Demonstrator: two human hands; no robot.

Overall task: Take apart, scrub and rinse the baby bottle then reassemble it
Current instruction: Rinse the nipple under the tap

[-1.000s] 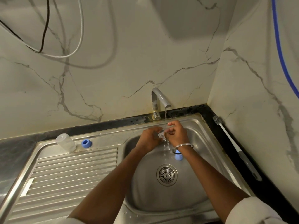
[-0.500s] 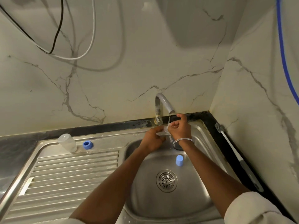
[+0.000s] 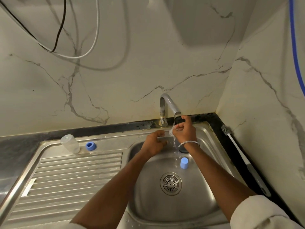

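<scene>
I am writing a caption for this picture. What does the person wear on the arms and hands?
Both forearms are bare. A thin silver bangle circles the right wrist. Whitish sleeves, pushed up near the elbows, show at the bottom edge, clearest on the right arm. No gloves are visible.

left hand [image 3: 154,142] now off nipple [image 3: 171,131]

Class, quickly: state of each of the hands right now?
Left hand: curled, apparently empty.
Right hand: holding a small clear part under the tap stream.
</scene>
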